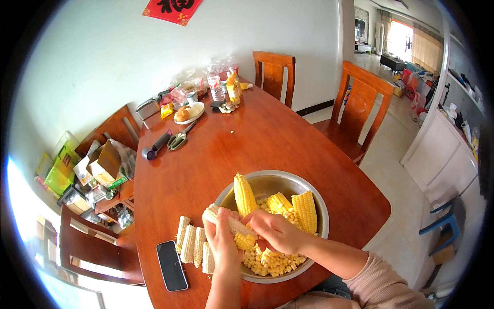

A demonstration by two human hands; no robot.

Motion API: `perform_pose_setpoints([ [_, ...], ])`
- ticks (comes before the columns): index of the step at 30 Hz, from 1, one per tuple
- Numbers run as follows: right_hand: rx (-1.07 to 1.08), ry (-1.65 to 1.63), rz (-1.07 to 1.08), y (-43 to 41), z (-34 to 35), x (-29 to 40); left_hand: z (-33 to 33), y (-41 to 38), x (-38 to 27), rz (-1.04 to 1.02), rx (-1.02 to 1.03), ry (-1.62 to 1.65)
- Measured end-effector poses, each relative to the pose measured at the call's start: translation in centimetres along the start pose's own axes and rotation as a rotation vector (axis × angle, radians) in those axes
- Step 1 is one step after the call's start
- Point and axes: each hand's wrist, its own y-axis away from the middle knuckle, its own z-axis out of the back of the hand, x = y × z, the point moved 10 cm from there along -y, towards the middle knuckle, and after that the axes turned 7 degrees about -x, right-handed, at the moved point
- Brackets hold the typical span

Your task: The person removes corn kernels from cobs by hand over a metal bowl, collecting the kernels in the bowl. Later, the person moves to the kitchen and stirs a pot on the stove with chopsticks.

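My left hand (222,235) is closed around a mostly stripped corn cob (234,226), held tilted over the left side of a steel bowl (323,216). Yellow kernels remain only at the cob's lower end. My right hand (272,230) touches the cob near that end, thumb and fingers bent; whether it grips the cob is hard to tell. Loose corn kernels (270,262) lie in the bowl. A whole ear of corn (244,195) leans on its far rim, and two shorter corn pieces (305,212) rest at the right. Several bare cobs (188,244) lie left of the bowl.
A smartphone (172,265) lies near the left edge of the wooden table (216,154). Farther off are green-handled scissors (179,140), a purple-and-black tool (156,146), a plate with a bun (191,113) and a plastic bottle (215,84). Wooden chairs (359,104) stand around.
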Motion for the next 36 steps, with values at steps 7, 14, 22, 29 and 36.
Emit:
perform_pose_setpoints([
  [7, -0.095, 0.073, 0.191, 0.3, 0.0, 1.4, -0.1, -0.2, 0.4, -0.027, 0.013, -0.008],
  [14, -0.065, -0.122, 0.023, 0.1, 0.5, 0.3, -0.5, -0.4, 0.6, 0.044, 0.084, 0.189],
  [22, 0.016, -0.066, 0.135, 0.5, -0.5, 1.1, -0.1, -0.3, 0.3, -0.009, 0.019, 0.099],
  [29, 0.053, -0.246, -0.009, 0.2, -0.6, -0.3, 0.1, -0.6, 1.0, 0.153, -0.033, 0.073],
  [36, 0.109, -0.381, -0.157, -0.1, -1.2, -0.8, 1.0, -1.1, 0.4, 0.040, -0.082, 0.084],
])
